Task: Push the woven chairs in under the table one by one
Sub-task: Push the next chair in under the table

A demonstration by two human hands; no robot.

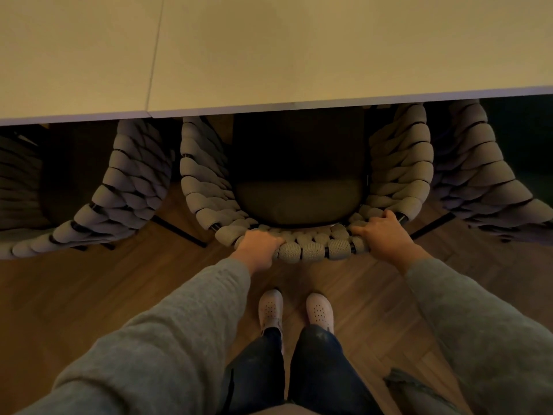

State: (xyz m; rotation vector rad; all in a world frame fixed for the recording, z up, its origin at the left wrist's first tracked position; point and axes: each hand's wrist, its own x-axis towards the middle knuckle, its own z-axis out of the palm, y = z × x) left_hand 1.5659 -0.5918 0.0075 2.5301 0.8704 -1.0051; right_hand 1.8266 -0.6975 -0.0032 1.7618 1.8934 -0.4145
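You gripped the chair by its back rim, left hand and right hand set apart, fingers of each curled over the woven cord. The chair stood at the table's near edge, armrests partly under the top and back well outside it. A good push needed equal pressure from both hands, straight toward the table, so the armrests cleared the left neighbour and right neighbour. The chair looked bulky: thick grey braided cord wound on a dark frame, curving round a dark cushion.
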